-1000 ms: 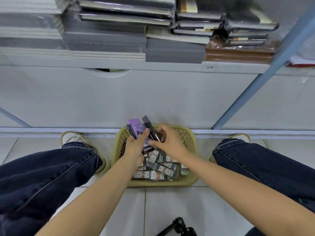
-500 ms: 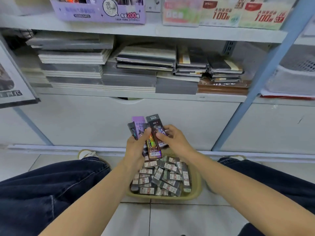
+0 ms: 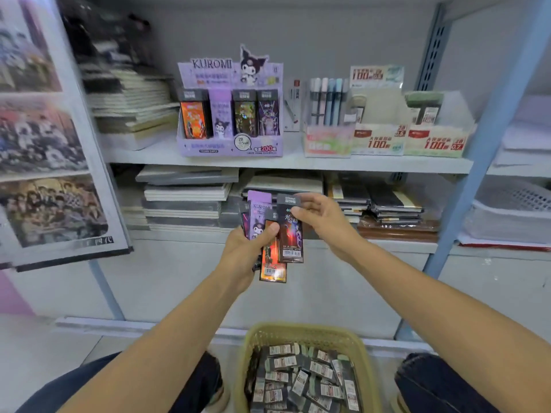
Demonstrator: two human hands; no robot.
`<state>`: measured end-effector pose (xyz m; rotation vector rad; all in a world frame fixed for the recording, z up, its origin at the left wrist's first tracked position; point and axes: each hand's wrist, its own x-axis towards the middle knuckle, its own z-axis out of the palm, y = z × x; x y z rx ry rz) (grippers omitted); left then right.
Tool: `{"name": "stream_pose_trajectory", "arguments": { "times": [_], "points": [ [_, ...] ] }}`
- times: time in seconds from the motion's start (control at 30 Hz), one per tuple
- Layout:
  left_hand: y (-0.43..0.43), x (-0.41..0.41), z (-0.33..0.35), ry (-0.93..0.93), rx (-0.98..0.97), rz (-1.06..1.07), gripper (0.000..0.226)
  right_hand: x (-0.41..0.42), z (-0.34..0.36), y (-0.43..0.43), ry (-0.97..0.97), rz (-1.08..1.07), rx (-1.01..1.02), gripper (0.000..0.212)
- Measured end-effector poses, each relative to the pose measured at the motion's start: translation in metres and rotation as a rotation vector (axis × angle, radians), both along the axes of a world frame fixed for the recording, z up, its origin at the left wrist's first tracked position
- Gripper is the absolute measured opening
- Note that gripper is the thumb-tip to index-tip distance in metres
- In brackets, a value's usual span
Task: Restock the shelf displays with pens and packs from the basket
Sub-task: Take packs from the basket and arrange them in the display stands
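Roughly upright packs, barcode ends down.

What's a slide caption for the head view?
Left hand holds fanned packs, right hand pinches the dark pack, below purple display box.

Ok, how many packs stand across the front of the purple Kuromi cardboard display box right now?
4 in the purple cardboard display box, left to right: orange pack, lilac Kuromi pack, dark green-gold pack, dark violet pack. Others may hide behind them.
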<state>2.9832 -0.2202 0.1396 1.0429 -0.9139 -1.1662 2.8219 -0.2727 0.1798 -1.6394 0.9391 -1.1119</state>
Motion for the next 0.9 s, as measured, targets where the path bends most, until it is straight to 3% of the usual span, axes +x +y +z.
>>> {"name": "stream_pose_trajectory", "arguments": {
  "times": [0.1,0.3,0.5,0.7,0.9],
  "points": [
    [-0.010,0.020,0.042,-0.011,-0.070,0.080,0.027,0.004,0.048,-0.015,-0.094,0.013,-0.011,0.018],
    [-0.024,0.063,0.113,-0.066,-0.182,0.197,0.029,0.019,0.139,-0.044,-0.187,-0.047,-0.249,0.028],
    [-0.035,0.096,0.140,-0.031,-0.207,0.251,0.025,0.055,0.185,-0.072,-0.068,-0.081,-0.437,0.020],
    [-0.049,0.116,0.140,-0.028,-0.229,0.235,0.016,0.086,0.176,-0.094,0.171,-0.126,-0.583,0.021],
    [-0.065,0.117,0.132,-0.037,-0.234,0.188,0.029,0.089,0.161,-0.110,0.346,-0.151,-0.608,0.018]
  ]
}}
